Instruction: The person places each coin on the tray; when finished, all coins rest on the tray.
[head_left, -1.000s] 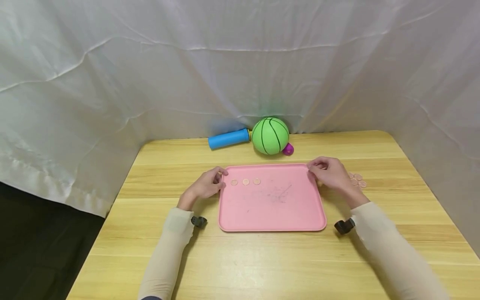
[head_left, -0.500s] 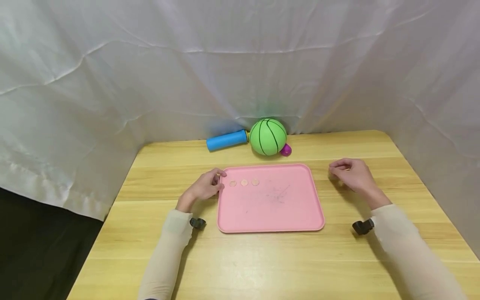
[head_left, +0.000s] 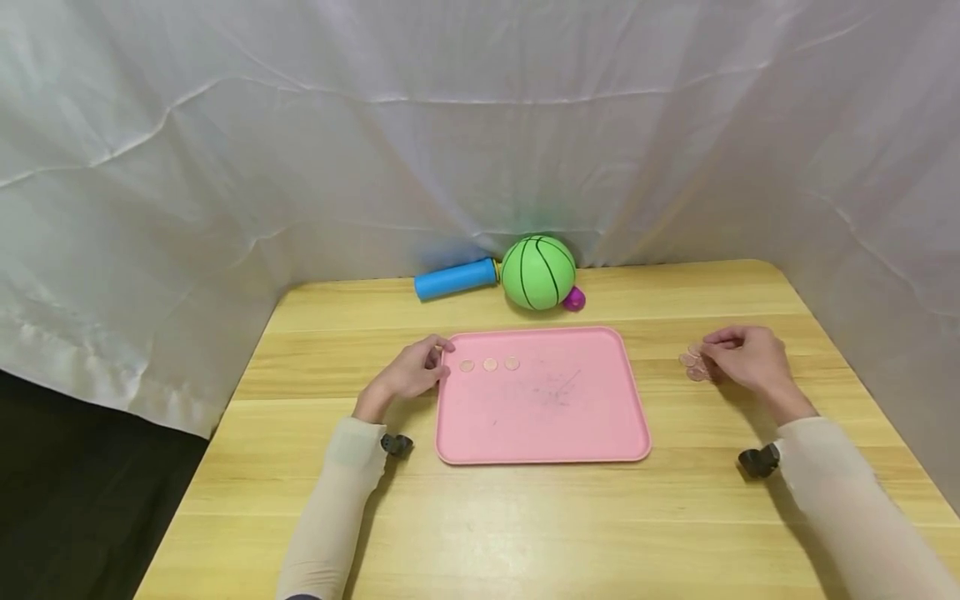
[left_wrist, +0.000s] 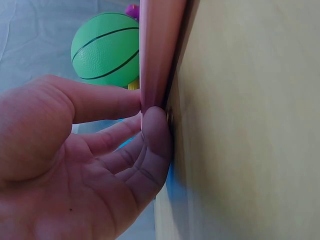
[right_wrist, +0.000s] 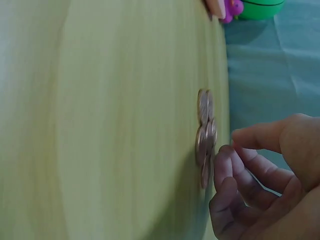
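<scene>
My left hand point(head_left: 411, 368) holds the left rim of a pink tray point(head_left: 543, 433) by its upper left corner. In the left wrist view the thumb touches the tray rim point(left_wrist: 160, 55), with fingertips against its side. Three copper coins lie in a row in the tray, among them a middle coin point(head_left: 491, 364). My right hand point(head_left: 750, 358) is over a small cluster of copper coins point(head_left: 693, 367) on the table, right of the tray. In the right wrist view its loosely bent fingers are just beside the coin cluster point(right_wrist: 205, 137), and nothing shows between thumb and forefinger.
Behind the tray sit a green ball point(head_left: 538, 273), a blue hand pump point(head_left: 456, 279) and a small purple object point(head_left: 574, 299). A pale curtain point(head_left: 480, 167) closes off the back and sides of the wooden table point(head_left: 480, 533).
My right hand has left the tray's upper right corner and moved right to the coin cluster. The left hand keeps its hold on the tray, and the three coins stay in place.
</scene>
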